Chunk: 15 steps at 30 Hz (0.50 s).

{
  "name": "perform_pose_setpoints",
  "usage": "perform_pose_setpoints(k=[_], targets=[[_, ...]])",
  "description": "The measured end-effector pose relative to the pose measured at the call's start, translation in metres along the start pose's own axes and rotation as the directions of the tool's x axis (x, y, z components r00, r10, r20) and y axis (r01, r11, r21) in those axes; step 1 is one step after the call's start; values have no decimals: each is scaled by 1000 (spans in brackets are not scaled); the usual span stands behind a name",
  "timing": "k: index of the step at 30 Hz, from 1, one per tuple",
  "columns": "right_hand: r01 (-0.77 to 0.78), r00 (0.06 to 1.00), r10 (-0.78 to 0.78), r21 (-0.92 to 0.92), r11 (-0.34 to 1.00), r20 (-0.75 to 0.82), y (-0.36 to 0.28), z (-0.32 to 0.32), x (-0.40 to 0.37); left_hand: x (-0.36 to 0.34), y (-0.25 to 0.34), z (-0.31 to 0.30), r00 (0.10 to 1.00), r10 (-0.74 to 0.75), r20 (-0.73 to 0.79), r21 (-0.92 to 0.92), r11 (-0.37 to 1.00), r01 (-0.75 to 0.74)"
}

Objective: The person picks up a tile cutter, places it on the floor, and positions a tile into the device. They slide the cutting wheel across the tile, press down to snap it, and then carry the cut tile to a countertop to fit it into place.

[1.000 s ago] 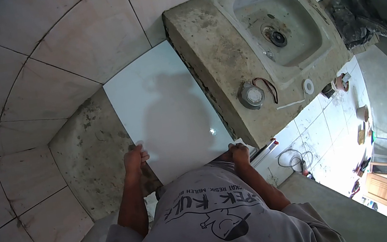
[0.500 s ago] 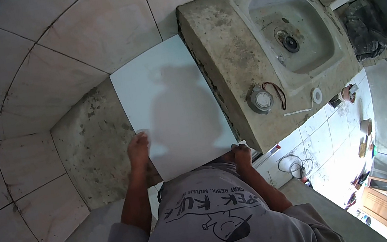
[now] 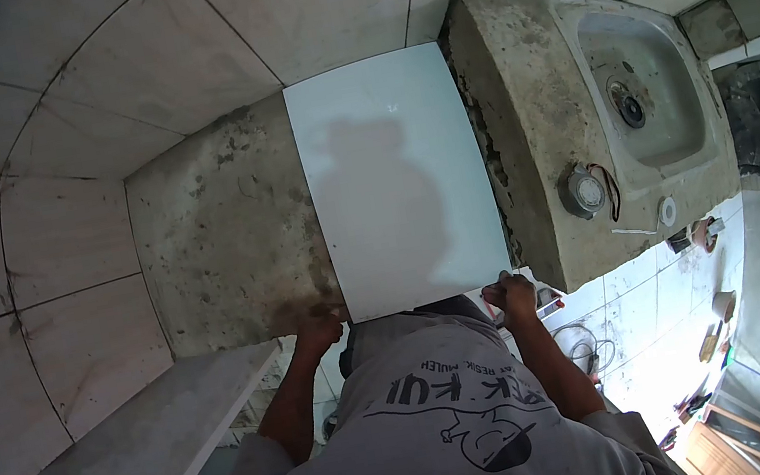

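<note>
Tile, broad, white and glossy, lies on the rough concrete surface, between its bare stretch and the raised concrete block that carries the sink. From where I stand its far edge seems to meet the tiled wall, the far-left corner coming right at a wall joint, and its near edge runs close to the person's shirt. The left hand is at the near-left corner, fingers curled in; whether they pinch the edge I cannot tell. The right hand is at the near-right corner, its fingers bunched against the edge, though how firmly they grip is hidden too.

To handle it well, I'd move both corners together, in small nudges, so the tile does not twist. That wall joint looks a handy guide for the left edge. On the right, the block's face is ragged, so I'd leave a sliver of clearance there; knocking against it could chip the glaze. Fingertips are best kept out from underneath whenever the near edge comes down, and any grit beneath could make the tile rock.
</note>
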State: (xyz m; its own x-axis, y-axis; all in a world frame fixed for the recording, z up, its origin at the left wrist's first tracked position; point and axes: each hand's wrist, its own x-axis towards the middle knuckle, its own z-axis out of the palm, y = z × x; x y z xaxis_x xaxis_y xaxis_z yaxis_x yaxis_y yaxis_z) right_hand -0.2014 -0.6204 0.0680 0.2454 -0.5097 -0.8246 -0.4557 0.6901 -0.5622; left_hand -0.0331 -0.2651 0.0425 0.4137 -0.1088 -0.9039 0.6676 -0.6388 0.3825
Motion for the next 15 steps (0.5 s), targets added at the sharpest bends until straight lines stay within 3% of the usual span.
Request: perform_pose_setpoints(k=[1, 5, 7, 15], targets=[[7, 1000, -7, 6, 1000, -10, 0, 0, 1, 14, -18, 1, 997, 76, 29, -78, 994, -73], [12, 1000, -11, -36, 999, 15, 0, -1, 4, -29, 22, 1, 999, -45, -11, -74, 996, 44], [31, 999, -29, -39, 999, 44, 0, -1, 4, -27, 12, 1, 997, 65, 42, -85, 995, -61], [46, 998, -44, -40, 998, 51, -2, -4, -2, -21, 5, 22, 997, 47, 56, -19, 999, -46]])
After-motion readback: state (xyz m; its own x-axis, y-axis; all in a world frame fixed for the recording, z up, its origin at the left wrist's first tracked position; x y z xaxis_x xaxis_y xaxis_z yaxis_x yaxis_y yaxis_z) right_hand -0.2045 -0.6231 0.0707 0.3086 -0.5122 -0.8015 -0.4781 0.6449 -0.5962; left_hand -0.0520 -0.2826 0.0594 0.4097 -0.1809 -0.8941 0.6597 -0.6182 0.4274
